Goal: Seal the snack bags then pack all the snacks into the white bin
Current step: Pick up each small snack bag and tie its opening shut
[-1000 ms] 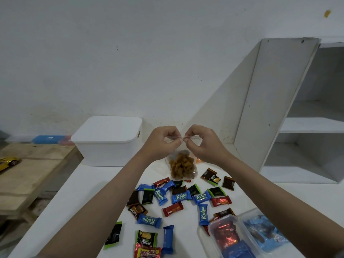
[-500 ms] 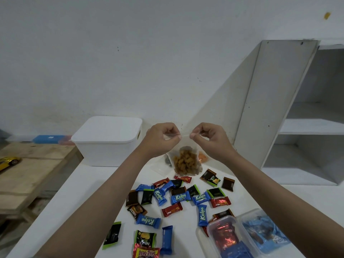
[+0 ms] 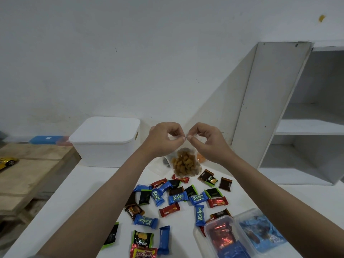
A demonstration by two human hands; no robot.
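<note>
Head view, clear crinkly snack bag (image 3: 186, 162), lumpy.

Your two forearms are bare from wrist to the frame's lower edge: no watch, band, ring or glove shows on your left hand (image 3: 163, 138) or your right hand (image 3: 206, 140). The nails that show are short and unpainted. At the bottom left corner, a sliver of grey sleeve fabric (image 3: 35, 256) meets your left arm.

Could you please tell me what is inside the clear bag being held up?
The clear bag, pinched at its top by the left hand and right hand, holds golden-brown snack pieces; anything beneath them is hidden.
</note>
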